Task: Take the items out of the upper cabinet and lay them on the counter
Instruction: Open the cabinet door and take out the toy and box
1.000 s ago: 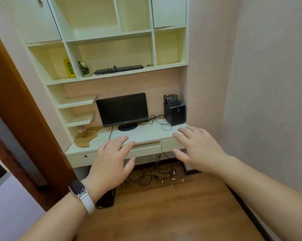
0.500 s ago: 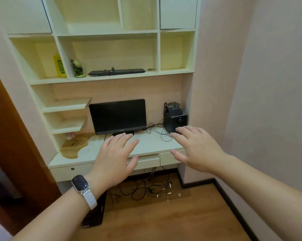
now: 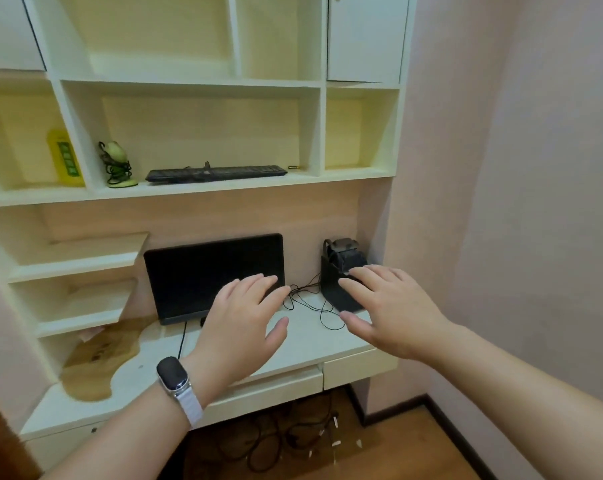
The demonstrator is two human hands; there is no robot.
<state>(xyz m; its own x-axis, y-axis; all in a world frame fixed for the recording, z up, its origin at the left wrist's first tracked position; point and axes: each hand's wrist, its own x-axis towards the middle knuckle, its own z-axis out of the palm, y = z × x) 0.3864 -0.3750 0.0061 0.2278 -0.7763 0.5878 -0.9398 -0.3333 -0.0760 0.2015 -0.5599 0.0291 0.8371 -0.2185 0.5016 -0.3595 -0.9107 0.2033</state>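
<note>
Above the counter (image 3: 314, 344), left hand (image 3: 239, 336) and right hand (image 3: 392, 311) outstretched, palms down, fingers spread, holding nothing

A smartwatch (image 3: 173, 374) is being worn at the wrist of the left hand (image 3: 239, 327). Its dark, rounded-oblong face is being framed by a silver case and fastened by a white band (image 3: 190, 407). Both forearms are being left bare.

Head-worn view, down toward desk (image 3: 314, 344)

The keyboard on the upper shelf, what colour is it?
Black. The keyboard lies flat on the shelf, seen only in the head view.
</note>
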